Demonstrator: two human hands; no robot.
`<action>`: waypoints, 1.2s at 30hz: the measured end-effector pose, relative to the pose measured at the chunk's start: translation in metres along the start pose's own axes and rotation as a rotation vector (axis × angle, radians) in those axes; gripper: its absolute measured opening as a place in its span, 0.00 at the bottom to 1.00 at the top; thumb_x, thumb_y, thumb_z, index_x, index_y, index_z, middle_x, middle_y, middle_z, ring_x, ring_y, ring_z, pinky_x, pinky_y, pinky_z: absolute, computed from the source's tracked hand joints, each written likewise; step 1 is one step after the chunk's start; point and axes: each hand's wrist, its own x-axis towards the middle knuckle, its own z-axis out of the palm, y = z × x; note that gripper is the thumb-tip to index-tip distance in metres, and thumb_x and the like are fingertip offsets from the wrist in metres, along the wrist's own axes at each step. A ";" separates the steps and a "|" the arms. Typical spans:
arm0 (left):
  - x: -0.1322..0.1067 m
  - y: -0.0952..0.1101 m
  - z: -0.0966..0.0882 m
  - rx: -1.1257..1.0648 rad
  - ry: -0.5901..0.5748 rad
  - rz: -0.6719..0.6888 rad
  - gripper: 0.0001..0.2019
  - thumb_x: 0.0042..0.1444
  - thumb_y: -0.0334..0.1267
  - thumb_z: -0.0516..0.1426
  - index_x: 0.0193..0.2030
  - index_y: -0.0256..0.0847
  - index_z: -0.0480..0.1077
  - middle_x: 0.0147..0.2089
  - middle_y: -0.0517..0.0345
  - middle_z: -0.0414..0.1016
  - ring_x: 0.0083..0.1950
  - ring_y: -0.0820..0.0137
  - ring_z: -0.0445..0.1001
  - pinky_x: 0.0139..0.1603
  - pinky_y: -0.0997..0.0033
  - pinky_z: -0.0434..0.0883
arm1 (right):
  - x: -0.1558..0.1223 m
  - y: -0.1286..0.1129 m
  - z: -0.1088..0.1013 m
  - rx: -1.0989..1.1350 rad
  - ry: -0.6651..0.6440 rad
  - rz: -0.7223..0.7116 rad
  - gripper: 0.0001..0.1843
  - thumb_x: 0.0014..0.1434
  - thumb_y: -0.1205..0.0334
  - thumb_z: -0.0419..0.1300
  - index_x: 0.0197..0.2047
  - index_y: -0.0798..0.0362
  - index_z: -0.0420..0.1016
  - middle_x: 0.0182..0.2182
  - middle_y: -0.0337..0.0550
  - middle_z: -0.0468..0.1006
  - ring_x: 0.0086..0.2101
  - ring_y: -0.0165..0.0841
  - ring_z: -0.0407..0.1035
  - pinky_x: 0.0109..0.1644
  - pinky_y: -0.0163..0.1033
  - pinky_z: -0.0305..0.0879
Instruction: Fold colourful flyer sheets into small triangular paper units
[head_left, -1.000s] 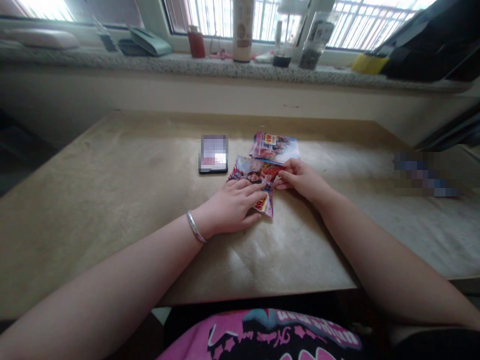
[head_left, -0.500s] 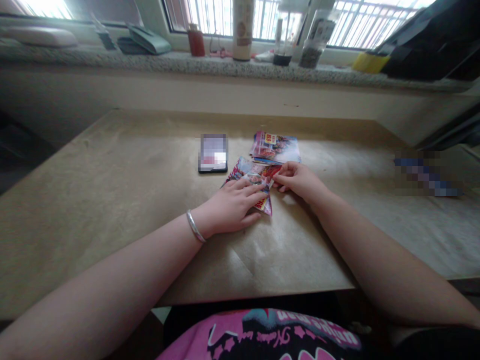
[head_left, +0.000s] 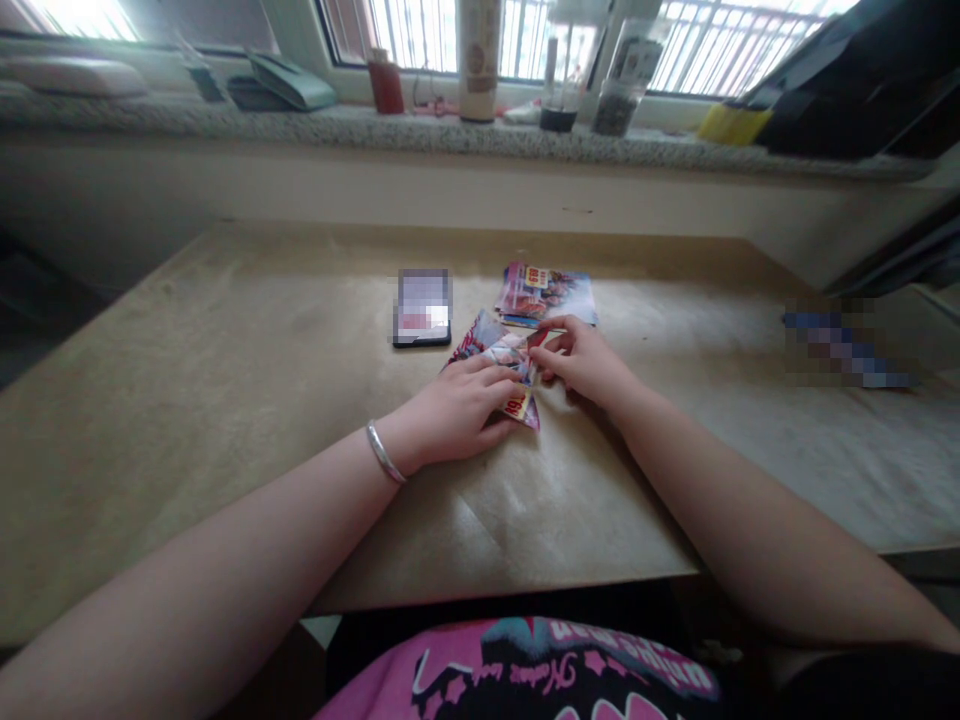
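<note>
A folded sheet of colourful printed paper (head_left: pixel 481 332) lies on the table in front of me, with creased flaps and a pointed lower corner. My left hand (head_left: pixel 469 405), a silver bangle at its wrist, rests flat on the paper with its fingers stretched out. At the paper's right side my right hand (head_left: pixel 574 360) pinches a flap between thumb and fingers. Just behind the paper is a stack of printed sheets (head_left: pixel 551 292), close to my right fingertips. A phone (head_left: pixel 422 308) with a blurred-out screen lies to the left of the stack.
The table (head_left: pixel 225 420) has a brown covering, and its front edge runs close to my body. A blurred blue item (head_left: pixel 847 345) lies at the far right. Along the granite windowsill (head_left: pixel 420 130) stand a red bottle (head_left: pixel 385 82), several containers and a black bag (head_left: pixel 847 90).
My right hand has shifted slightly left, bringing the pinched flap inward over the paper. My left hand stays pressed on the sheet. The whole view has moved a little.
</note>
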 end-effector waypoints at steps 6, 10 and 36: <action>0.002 -0.003 0.002 0.015 0.050 0.008 0.11 0.60 0.38 0.55 0.47 0.39 0.71 0.51 0.50 0.73 0.55 0.61 0.69 0.58 0.58 0.66 | 0.007 0.008 0.003 -0.041 0.048 -0.083 0.15 0.51 0.58 0.63 0.42 0.49 0.66 0.19 0.29 0.70 0.19 0.28 0.68 0.23 0.31 0.61; 0.003 -0.004 0.001 -0.065 0.116 -0.066 0.07 0.59 0.33 0.52 0.40 0.37 0.71 0.47 0.49 0.74 0.48 0.64 0.73 0.51 0.63 0.70 | 0.005 0.008 0.000 -0.019 0.042 -0.098 0.16 0.51 0.58 0.62 0.43 0.50 0.65 0.19 0.29 0.70 0.19 0.28 0.67 0.22 0.32 0.60; 0.003 -0.015 0.003 -0.741 0.348 -0.423 0.10 0.57 0.41 0.56 0.40 0.36 0.68 0.38 0.56 0.76 0.38 0.70 0.74 0.40 0.71 0.72 | -0.008 -0.002 -0.015 -0.097 -0.041 -0.300 0.16 0.53 0.58 0.61 0.46 0.50 0.77 0.41 0.44 0.79 0.42 0.36 0.72 0.50 0.44 0.68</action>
